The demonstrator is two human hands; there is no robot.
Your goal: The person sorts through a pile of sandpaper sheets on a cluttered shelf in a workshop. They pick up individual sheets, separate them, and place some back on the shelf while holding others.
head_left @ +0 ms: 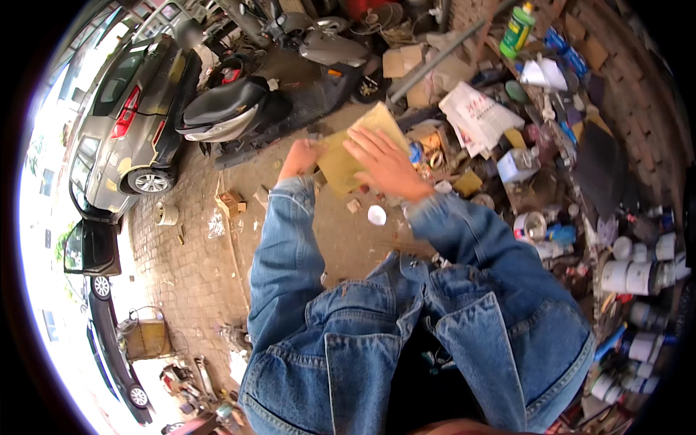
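Note:
A yellow sheet (pixel 339 163), stiff like paper or sandpaper, is held out in front of me with a raised, folded-looking upper part. My left hand (pixel 299 158) is closed around its left edge, knuckles up. Across the sheet's right part lies my right hand (pixel 388 163), palm down with the fingers stretched out and close together; its thumb side is partly hidden. Both arms wear blue denim sleeves. Below the sheet, a small white round cup or lid (pixel 376 215) rests on the ground.
A cluttered bench (pixel 507 210) on the right bears newspaper (pixel 478 119), a green bottle (pixel 517 32) and several paint cans (pixel 627 277). Scooters (pixel 225 109) stand ahead, a grey car (pixel 127 116) at the far left. A small cardboard box (pixel 230 204) and a white bucket (pixel 166 213) sit on the brick floor.

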